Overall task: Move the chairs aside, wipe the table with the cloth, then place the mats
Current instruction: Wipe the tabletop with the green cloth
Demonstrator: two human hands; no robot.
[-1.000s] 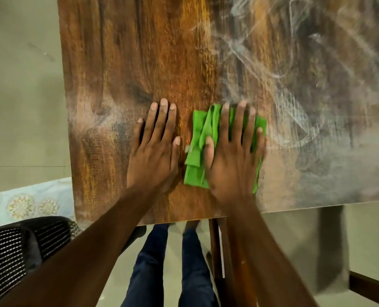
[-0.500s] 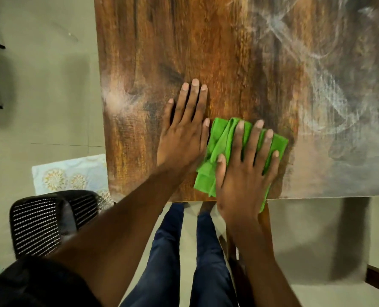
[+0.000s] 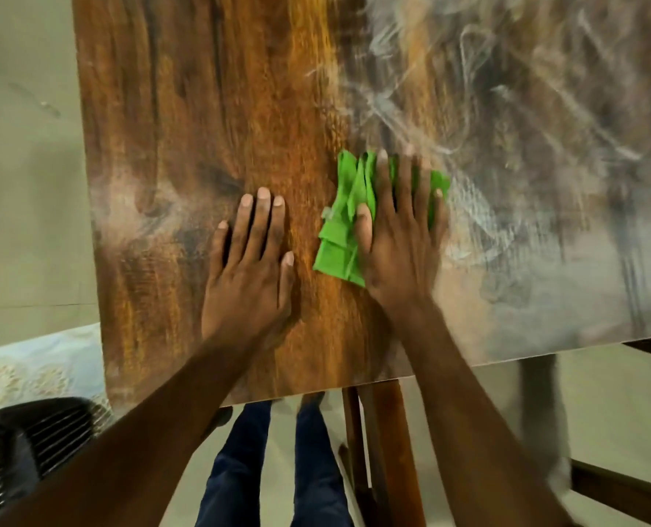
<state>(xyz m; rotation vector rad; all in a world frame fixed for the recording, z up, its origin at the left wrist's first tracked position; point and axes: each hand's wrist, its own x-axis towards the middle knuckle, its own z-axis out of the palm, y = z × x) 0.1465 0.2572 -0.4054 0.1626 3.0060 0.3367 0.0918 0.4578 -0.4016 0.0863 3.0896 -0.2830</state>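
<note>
The right hand (image 3: 400, 237) presses flat on the green cloth (image 3: 345, 226); the left hand (image 3: 249, 268) lies open, empty, on the wooden surface (image 3: 202, 108).

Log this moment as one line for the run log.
phase: wiping | right hand: flat on green cloth | left hand: flat on table | white streaks: remain on right side

Warm, fairly dim indoor light fills the frame. The wooden table (image 3: 210, 108) glows orange-brown at centre, while its right half carries a pale grey sheen that washes out the grain. Motion blur smears the right hand (image 3: 400, 237) and the green cloth (image 3: 339, 230); the left hand (image 3: 248, 268) is sharper. Soft shadows lie on the floor (image 3: 23, 203) at lower right. Wide-angle distortion bends the table edges near the frame borders.
</note>
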